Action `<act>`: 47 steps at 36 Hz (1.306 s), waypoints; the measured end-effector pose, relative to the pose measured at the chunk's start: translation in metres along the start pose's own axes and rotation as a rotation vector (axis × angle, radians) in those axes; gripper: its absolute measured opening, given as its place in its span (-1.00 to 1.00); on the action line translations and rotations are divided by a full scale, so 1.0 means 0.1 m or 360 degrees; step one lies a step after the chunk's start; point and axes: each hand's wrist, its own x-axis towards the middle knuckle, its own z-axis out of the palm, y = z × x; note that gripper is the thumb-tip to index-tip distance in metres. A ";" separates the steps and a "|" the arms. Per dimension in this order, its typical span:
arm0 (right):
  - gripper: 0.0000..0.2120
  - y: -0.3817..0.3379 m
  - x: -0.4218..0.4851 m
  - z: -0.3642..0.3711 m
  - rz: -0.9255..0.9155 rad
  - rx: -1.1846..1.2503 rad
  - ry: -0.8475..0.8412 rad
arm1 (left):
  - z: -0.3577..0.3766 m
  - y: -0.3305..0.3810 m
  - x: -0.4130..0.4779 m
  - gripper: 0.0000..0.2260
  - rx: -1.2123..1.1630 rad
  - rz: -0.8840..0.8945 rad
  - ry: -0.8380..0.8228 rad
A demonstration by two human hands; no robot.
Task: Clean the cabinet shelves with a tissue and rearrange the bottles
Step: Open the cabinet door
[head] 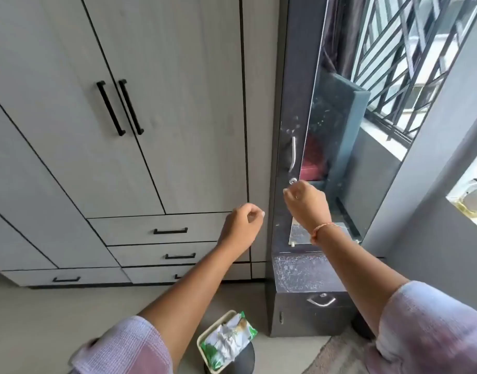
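A tall dark cabinet [287,90] with a mirrored door [337,136] stands shut, so its shelves and bottles are hidden. On the door are a curved silver handle [293,153] and, below it, a round lock [292,181]. My right hand [306,203] is raised with its fingertips pinched together just under the lock; I cannot see whether anything is between them. My left hand [241,225] hovers loosely curled in front of the wardrobe, holding nothing. A green and white tissue pack [228,341] lies in a cream tray [203,337] near the floor.
A pale grey wardrobe [151,103] with black handles and drawers fills the left. Below the mirror sits a dusty dark unit [307,306] with a silver handle. The tray rests on a round black stool [249,357]. A barred window [410,49] and a rug [340,354] are at the right.
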 end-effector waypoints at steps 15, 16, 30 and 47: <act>-0.80 -0.22 1.14 0.11 0.0228 0.0024 0.0152 | 0.07 0.26 1.12 -0.77 -0.0381 0.0007 -0.0084; -0.79 -0.23 1.16 0.13 0.0251 0.0017 0.0122 | 0.07 0.25 1.16 -0.77 -0.0388 0.0001 -0.0098; -0.68 -0.12 0.89 0.25 0.0352 0.0357 0.0346 | 0.25 0.19 1.32 -0.71 -0.0491 -0.0061 -0.0230; -0.61 0.12 -0.20 -0.16 0.0243 0.0051 0.0597 | 0.73 0.42 0.37 -0.74 -0.0571 0.0126 -0.0206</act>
